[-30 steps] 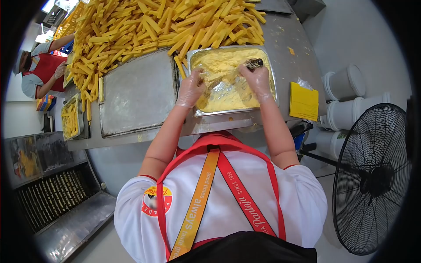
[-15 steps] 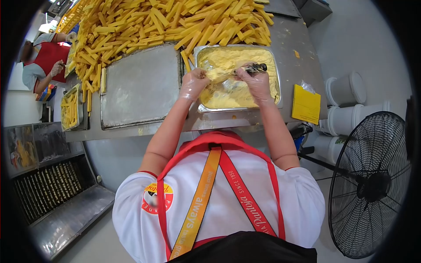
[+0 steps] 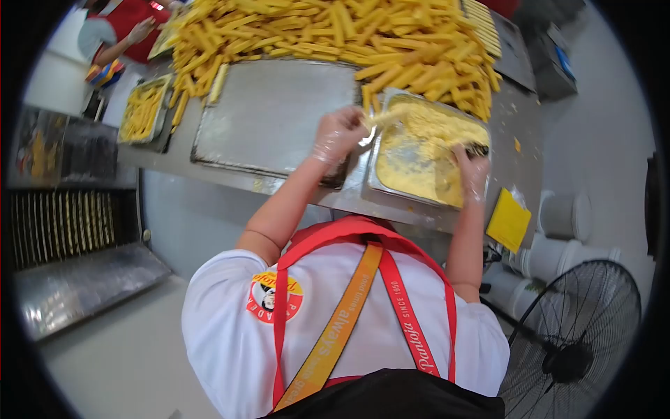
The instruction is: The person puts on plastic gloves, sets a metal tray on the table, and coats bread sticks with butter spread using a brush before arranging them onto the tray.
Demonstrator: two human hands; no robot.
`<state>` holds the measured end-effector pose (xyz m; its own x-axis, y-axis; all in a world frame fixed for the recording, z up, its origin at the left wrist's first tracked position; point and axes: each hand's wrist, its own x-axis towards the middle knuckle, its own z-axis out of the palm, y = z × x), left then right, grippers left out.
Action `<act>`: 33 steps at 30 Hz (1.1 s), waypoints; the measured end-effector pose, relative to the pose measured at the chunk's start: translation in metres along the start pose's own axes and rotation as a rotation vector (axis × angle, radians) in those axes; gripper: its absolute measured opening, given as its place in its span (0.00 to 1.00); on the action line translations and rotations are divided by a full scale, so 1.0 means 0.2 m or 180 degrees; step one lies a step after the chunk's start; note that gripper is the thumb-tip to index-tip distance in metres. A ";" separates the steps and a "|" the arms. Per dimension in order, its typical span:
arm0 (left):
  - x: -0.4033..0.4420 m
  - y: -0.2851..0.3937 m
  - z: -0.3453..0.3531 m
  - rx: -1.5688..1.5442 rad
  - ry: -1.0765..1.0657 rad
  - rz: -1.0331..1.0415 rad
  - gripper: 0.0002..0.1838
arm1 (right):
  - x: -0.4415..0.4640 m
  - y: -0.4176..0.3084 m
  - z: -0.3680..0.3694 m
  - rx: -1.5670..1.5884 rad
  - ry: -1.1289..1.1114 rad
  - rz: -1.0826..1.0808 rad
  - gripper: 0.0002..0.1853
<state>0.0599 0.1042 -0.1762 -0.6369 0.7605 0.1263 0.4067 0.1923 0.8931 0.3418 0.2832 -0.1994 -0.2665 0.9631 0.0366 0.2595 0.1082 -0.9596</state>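
In a clear plastic glove, my left hand (image 3: 340,133) pinches the end of a yellow stick (image 3: 382,120), coated pale at its far end, over the left rim of a metal pan (image 3: 417,195). Thick pale-yellow spread (image 3: 436,133) fills that pan, thinner near the middle. My right hand (image 3: 473,167), gloved too, is closed around a black-handled tool (image 3: 477,149) at the pan's right side; the tool's working end is hidden. Left of the pan lies a flat metal baking tray (image 3: 276,119). A large heap of yellow sticks (image 3: 328,28), like cut bread or cake, covers the back of the table.
A smaller tray of sticks (image 3: 143,112) sits at the table's left end. A yellow pad (image 3: 509,220) lies at the right edge. A co-worker's gloved hand (image 3: 142,30) shows at upper left. White buckets (image 3: 565,215) and a black fan (image 3: 569,363) stand at right.
My view has shifted, so the table appears tilted and moved right. My left hand has drawn the stick toward the pan's left rim, away from my right hand, which is now at the right side.
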 end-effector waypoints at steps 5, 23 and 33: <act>0.22 -0.42 -0.75 0.0958 0.1958 -0.0686 0.07 | -0.12 -0.11 0.02 -0.0438 -0.0129 -0.0165 0.13; 0.42 -0.71 -0.88 0.2734 0.1870 0.0592 0.19 | 0.02 -0.13 0.07 -0.0519 0.0001 -0.0021 0.09; 0.75 -0.34 0.20 0.1607 -0.0263 0.1159 0.17 | 0.07 -0.17 0.08 -0.0196 -0.0543 0.0051 0.11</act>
<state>-0.0372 0.2308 -0.2364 -0.3547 0.8739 0.3323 0.8601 0.1656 0.4825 0.3143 0.2890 -0.1717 -0.4142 0.9096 -0.0314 0.3200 0.1132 -0.9406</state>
